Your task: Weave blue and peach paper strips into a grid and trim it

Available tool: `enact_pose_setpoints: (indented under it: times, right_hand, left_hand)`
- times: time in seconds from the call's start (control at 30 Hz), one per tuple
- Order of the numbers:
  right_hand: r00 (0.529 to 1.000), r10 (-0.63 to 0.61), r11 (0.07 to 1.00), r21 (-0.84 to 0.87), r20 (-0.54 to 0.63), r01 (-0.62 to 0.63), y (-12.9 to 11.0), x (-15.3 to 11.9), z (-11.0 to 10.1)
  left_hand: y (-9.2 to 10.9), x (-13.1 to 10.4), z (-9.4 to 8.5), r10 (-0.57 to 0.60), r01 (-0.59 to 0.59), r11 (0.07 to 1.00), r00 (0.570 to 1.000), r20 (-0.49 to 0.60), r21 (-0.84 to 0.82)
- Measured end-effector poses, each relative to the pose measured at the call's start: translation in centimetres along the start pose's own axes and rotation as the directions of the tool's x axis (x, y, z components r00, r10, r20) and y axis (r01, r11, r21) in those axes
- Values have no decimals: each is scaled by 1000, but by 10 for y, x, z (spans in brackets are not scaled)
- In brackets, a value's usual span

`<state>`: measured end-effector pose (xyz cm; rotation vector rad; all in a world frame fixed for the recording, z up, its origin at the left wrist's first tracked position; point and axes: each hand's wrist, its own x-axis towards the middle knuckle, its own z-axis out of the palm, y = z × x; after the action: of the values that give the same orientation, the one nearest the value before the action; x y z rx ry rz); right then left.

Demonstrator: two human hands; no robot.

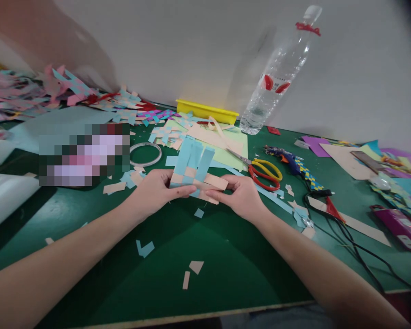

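A small weave of blue and pale pink paper strips (191, 167) is held up between my two hands over the green table. My left hand (160, 188) pinches its left edge, the thumb lying across the front. On the other side my right hand (240, 194) grips the ends of the pink strips between thumb and fingers. Several blue strips stand up from the top of the weave. Just behind my right hand, scissors with red and yellow handles (265, 173) lie partly open. A roll of tape (145, 154) rests behind my left hand.
A clear bottle (277, 82) leans against the wall. In front of the wall sits a yellow tray (207, 112). Paper scraps (145, 248) dot the green table (233, 274). Black cables (351, 242) and a purple box (399, 226) lie right; white rolled material (10, 196) lies left.
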<state>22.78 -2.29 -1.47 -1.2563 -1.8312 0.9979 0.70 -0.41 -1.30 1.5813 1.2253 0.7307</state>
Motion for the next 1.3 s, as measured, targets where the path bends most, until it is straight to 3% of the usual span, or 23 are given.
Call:
enact_pose_setpoints:
  times: [0.13, 0.3, 0.57, 0.73, 0.87, 1.0, 1.13, 1.3]
  right_hand:
    - [999, -10, 999, -46, 31, 11, 1, 1, -2]
    - [999, -7, 996, -87, 34, 10, 3, 3, -5]
    - [993, 63, 995, 70, 104, -70, 0, 3, -4]
    - [988, 130, 988, 74, 82, -136, -1, 3, -4]
    - [988, 140, 953, 260, 70, -154, 1, 5, -4]
    - [980, 114, 866, 466, 166, -179, 5, 6, -4]
    - [971, -4, 842, 524, 241, -127, 2, 5, -3]
    - [976, -36, 817, 569, 213, -94, -6, 1, 5]
  left_hand:
    - [1, -2, 0, -34, 31, 998, 998, -55, -52]
    - [0, -1, -2, -24, 23, 993, 1000, -6, -114]
    - [0, -2, 0, -71, 70, 995, 997, -9, -65]
    - [1, -1, 2, -100, 99, 981, 995, 3, -169]
    - [0, 0, 3, -99, 114, 939, 993, 62, -326]
    - [0, -1, 2, -34, 109, 896, 983, 179, -430]
    - [2, -5, 3, 19, 111, 883, 962, 272, -456]
    - [5, -9, 7, 56, 93, 906, 941, 335, -413]
